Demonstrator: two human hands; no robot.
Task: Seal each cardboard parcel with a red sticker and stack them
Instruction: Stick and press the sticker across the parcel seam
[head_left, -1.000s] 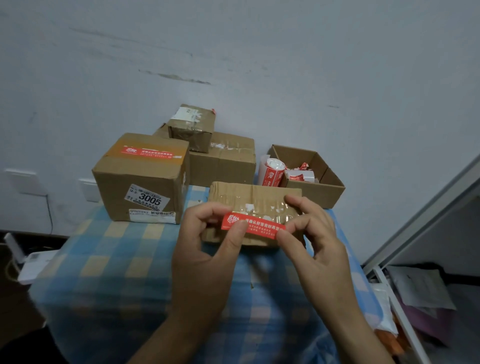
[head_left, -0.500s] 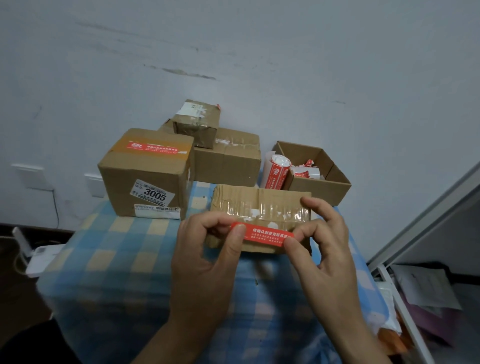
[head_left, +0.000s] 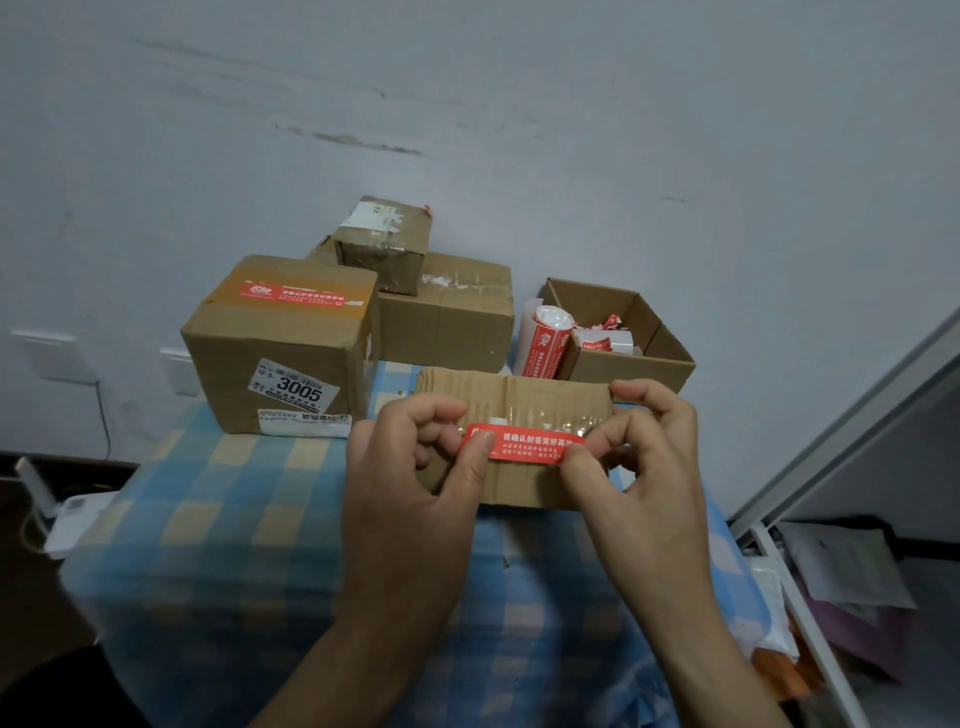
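A flat cardboard parcel (head_left: 519, 400) with clear tape lies on the checked tablecloth in front of me. Over its top I hold a red sticker (head_left: 524, 443) stretched level; my left hand (head_left: 410, 467) pinches its left end and my right hand (head_left: 649, 457) pinches its right end. I cannot tell whether the sticker touches the parcel. To the left stands a larger parcel (head_left: 283, 348) marked 3005 with a red sticker on top. Behind, a small parcel (head_left: 387, 244) sits on a medium parcel (head_left: 452, 317).
An open cardboard box (head_left: 636, 358) at the back right holds a sticker roll (head_left: 545, 338) and red-and-white scraps. The table's blue-and-yellow checked cloth (head_left: 208, 509) reaches towards me. A wall stands close behind; a shelf with papers (head_left: 847, 566) is at the right.
Both hands have carried the sticker slightly away from me and lower over the flat parcel, still stretched between them. The view has shifted a little.
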